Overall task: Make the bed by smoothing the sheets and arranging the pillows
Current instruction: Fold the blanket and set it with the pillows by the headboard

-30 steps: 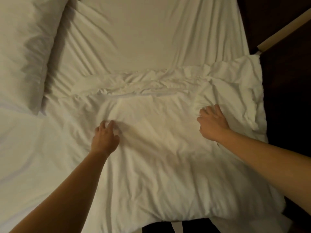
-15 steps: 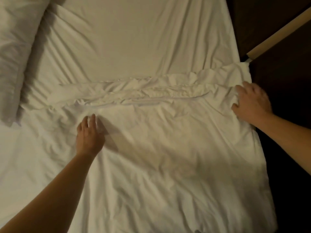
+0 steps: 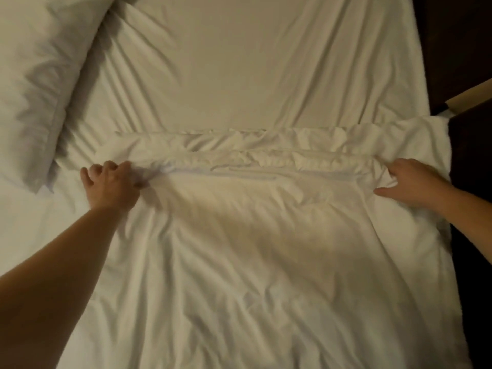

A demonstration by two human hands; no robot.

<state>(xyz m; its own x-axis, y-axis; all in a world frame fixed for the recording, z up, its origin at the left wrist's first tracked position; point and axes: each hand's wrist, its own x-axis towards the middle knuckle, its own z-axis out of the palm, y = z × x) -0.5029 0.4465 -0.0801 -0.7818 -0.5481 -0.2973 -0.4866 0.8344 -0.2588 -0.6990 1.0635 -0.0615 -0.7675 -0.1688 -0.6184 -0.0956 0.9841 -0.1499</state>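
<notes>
Now my left hand (image 3: 111, 186) grips the folded edge of the top sheet (image 3: 239, 235) at 9 o'clock, my right hand (image 3: 411, 183) at 3 o'clock. Fold spans between my fingers; pillow (image 3: 40, 75) at 10 o'clock.

bed (image 3: 394, 65) under white linen
pillow (image 3: 40, 75) at upper left; wrinkled cover (image 3: 253, 262) over the near half, its top edge (image 3: 253, 153) bunched across the bare sheet (image 3: 239, 62).
</notes>
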